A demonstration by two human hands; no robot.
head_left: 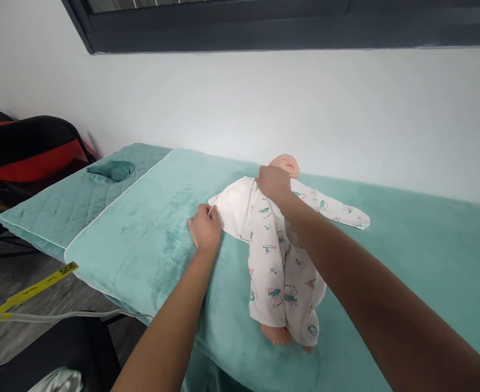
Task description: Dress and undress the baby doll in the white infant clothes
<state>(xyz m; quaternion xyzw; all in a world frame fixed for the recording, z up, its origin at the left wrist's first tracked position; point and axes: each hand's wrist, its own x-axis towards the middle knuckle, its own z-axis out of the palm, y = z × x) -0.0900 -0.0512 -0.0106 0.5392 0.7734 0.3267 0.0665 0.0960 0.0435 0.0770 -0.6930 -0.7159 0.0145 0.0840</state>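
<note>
A baby doll lies on its back on the teal bed cover, its feet toward me. White printed pants cover its legs, with bare feet showing below. A white baby shirt is spread at its upper body; the plain left part lies opened out, and a printed sleeve stretches to the right. My left hand is closed on the shirt's outer left edge. At the doll's neck, my right hand has its fingers closed at the shirt's upper edge and hides the chest and part of the head.
The bed runs along a white wall beneath a dark window frame. A face hole is at its left end. Black-and-red chairs stand at far left. A yellow tag and pale cable hang near the front edge.
</note>
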